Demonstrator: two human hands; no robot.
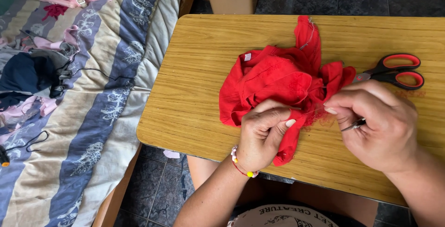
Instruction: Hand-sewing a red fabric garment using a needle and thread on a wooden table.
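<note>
Red garment [278, 81] bunched mid-desk [194, 69], long axis running away from the person. Left hand [264, 134] pinches the garment's near edge; right hand [380, 125], just right of the garment, is closed on a small metal tool [353, 125]. Scissors [394, 72] lie beyond, right of the garment.

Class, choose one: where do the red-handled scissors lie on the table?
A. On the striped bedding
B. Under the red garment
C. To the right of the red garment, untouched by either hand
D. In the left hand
C: the scissors lie on the wooden table right of the red garment, above the right hand, untouched.
</note>
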